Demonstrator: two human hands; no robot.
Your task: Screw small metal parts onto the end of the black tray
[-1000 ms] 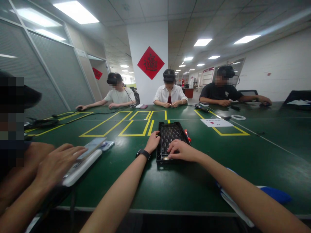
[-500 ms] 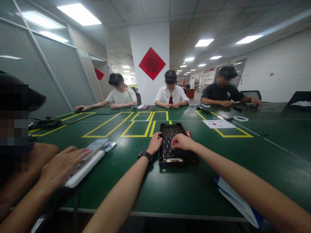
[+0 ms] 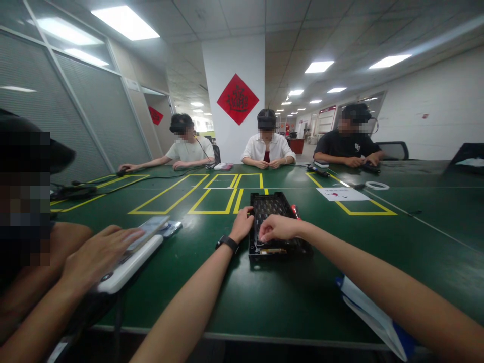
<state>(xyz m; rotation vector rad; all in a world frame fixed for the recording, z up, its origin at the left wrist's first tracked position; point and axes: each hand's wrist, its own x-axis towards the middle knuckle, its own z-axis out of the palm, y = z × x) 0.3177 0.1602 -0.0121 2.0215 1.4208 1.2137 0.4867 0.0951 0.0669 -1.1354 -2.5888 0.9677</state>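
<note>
A black rectangular case [image 3: 269, 203] lies on the table in front of me. Rows of small shiny pieces fill its inside, too blurred to name. Across its near end rests a slim tan-and-white item [image 3: 275, 250]. My left hand [image 3: 242, 224], with a black watch at the wrist, grips the case's left edge. Over the near half of the case, my right hand [image 3: 279, 229] is closed in a pinch with the fingertips turned down among the pieces. Whatever those fingertips hold is hidden. A small red object [image 3: 295, 210] touches or sits close to the case's right side.
The green table [image 3: 227, 297] carries yellow tape rectangles. At left, a co-worker's hand [image 3: 91, 252] lies over a phone [image 3: 148, 233] and a white device [image 3: 132, 264]. A paper sheet [image 3: 343, 194] and a white ring [image 3: 377, 186] lie at right. Blue-white packaging [image 3: 372, 315] sits near the front edge.
My right hand has shifted slightly left and toward me over the case. My left hand stays on the edge. Across the table at right, a co-worker's hand has moved inward.
</note>
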